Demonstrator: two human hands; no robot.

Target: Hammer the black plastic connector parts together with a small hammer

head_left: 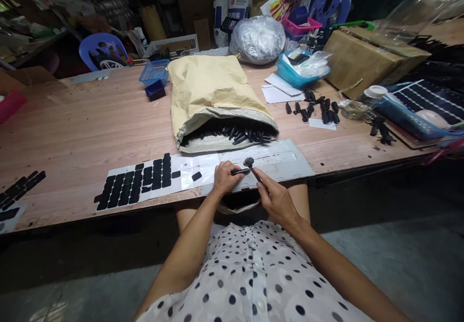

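Observation:
My left hand is closed on a slim black plastic piece over the grey board at the table's front edge. My right hand grips the handle of a small tool with a round dark head; its exact kind is hard to make out. The tool's head is right by the tip of the black piece, and I cannot tell whether they touch. Just behind both hands, an open paper sack lies on its side, with many black plastic pieces showing in its mouth.
Left of my hands, black rounded stickers sit in rows on a white sheet. Loose black parts, a blue basket and a cardboard box stand at the right. Behind the sack are small blue trays and a stuffed plastic bag.

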